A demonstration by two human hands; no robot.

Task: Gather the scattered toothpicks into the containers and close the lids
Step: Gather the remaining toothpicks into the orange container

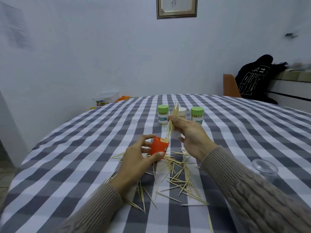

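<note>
Both arms wear a taupe-brown knitted sweater. The left sleeve (99, 204), entering from 7 o'clock, ends in a long ribbed cuff with fine vertical ribs, and a raised cable pattern shows nearer the frame's bottom edge. The right sleeve (249, 187), entering from 4 o'clock, has the same ribbed cuff at the wrist and thick twisted cable braids running up the forearm. The left hand (136, 158) and right hand (190, 133) are bare beyond the cuffs, with short nails; no rings or watch show.
</note>
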